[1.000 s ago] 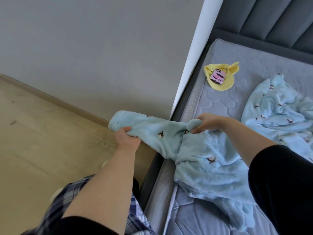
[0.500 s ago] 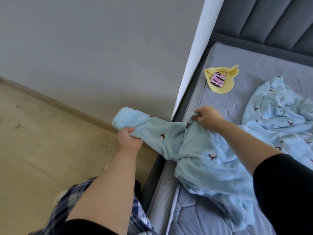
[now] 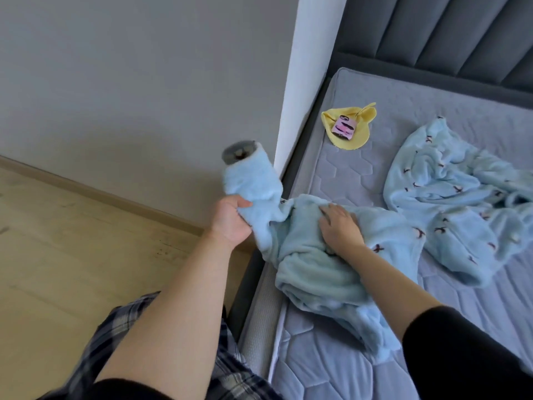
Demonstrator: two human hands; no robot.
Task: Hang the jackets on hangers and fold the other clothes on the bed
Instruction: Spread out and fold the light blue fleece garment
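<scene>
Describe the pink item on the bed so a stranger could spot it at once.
Start at the grey mattress, near its corner by the padded headboard. A yellow cloth lies there, and the small pink item rests on it. It is the only pink thing, with dark marks, unlike the pale blue fleece clothes nearby.

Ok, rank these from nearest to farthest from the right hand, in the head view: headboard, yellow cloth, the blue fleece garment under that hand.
1. Blue fleece garment: touching, directly beneath the right hand, which rests on it.
2. Yellow cloth: beyond the hand, toward the wall corner.
3. Headboard: farthest, upper right, behind everything else.
</scene>
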